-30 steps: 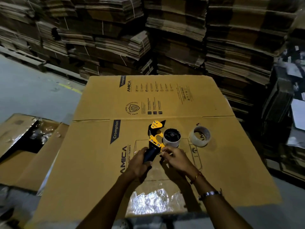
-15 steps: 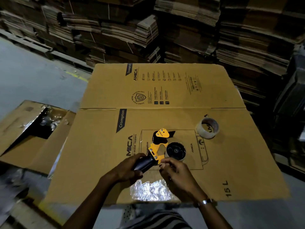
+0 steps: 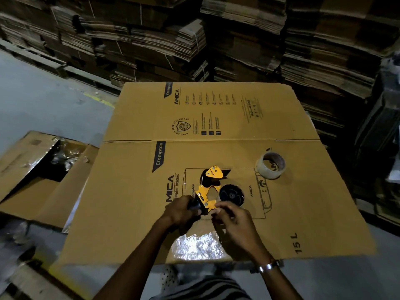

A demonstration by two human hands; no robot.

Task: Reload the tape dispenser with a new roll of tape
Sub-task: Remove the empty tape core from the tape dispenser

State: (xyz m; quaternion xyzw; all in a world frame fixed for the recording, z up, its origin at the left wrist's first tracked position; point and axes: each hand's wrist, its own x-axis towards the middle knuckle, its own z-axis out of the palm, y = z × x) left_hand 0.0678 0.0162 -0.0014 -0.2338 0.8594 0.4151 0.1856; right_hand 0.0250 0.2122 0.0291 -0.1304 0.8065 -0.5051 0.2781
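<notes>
A yellow and black tape dispenser (image 3: 208,191) lies on a flattened cardboard box (image 3: 216,118). Its black spool wheel (image 3: 231,194) is bare, with no roll on it. My left hand (image 3: 184,211) grips the dispenser's black handle. My right hand (image 3: 236,221) has its fingertips curled at the yellow frame's near edge, just below the wheel; what they pinch is hidden. A roll of clear tape (image 3: 270,165) stands apart on the cardboard, up and to the right of the dispenser.
Tall stacks of flattened cartons (image 3: 238,40) wall off the back and right. An open box with crumpled plastic (image 3: 56,156) sits on the grey floor at left. A shiny patch of tape (image 3: 197,245) lies near the cardboard's front edge.
The view has tilted down and come closer. The dispenser now lies lower and nearer to me, farther from the tape roll. Both hands stay on it.
</notes>
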